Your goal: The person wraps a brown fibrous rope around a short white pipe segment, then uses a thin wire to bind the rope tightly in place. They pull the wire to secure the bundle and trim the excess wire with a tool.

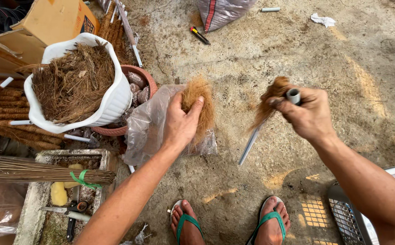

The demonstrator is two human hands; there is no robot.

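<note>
Near the middle of the frame the left hand (182, 123) pinches a tuft of coconut fibre (200, 103) between thumb and curled fingers, just above a crumpled clear plastic bag (148, 129) that lies on the concrete floor (261, 54). To the right, the right hand (307, 114) is closed round the top of a thin grey plastic pipe (251, 144) and presses a second clump of brown fibre (270, 100) against it; the pipe slants down toward the floor at centre frame. The likeliest trouble, as I judge it, is the loose fibre: the clump on the pipe looks held only by finger pressure, so any easing of the grip could let it slide or shed strands onto the floor. The tuft in the left hand is thin and ragged, and could tear apart if pulled hard. The pipe's lower end hangs free and could swing toward the feet in green flip-flops (186, 223) at the bottom. At the upper left, a white pot of dry fibre (77, 84) leans on a terracotta pot (139, 84) and may tip if knocked.
</note>
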